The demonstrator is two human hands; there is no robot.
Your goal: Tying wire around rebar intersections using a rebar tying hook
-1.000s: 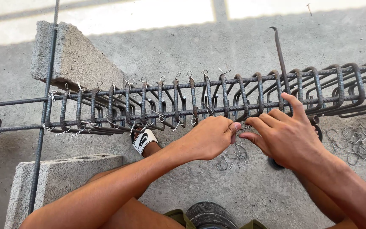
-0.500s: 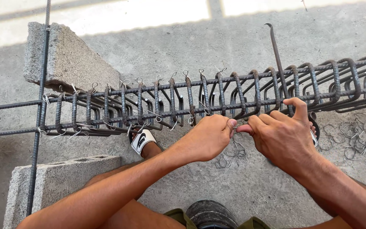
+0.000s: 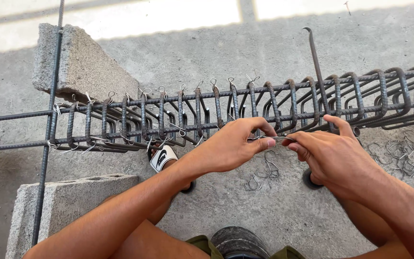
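A long rebar cage (image 3: 178, 117) of rusty stirrups on straight bars runs across the view, resting on concrete blocks. Its left half carries thin wire ties; the right half shows none. My left hand (image 3: 233, 144) and my right hand (image 3: 329, 153) meet just in front of the cage's near bar and pinch the two ends of a thin tie wire (image 3: 271, 138) stretched between their fingertips. A hooked steel tying tool (image 3: 318, 72) leans on the cage just above my right hand.
A grey concrete block (image 3: 80, 64) lies behind the cage and another (image 3: 68, 199) in front at the left. Loose tie wires lie on the concrete floor under my hands (image 3: 264, 175) and at the right (image 3: 403, 160). My sandalled foot (image 3: 162, 158) is under the cage.
My hands came slightly off the near bar and apart; a thin wire now spans between their fingertips. My right thumb left the upper bar.
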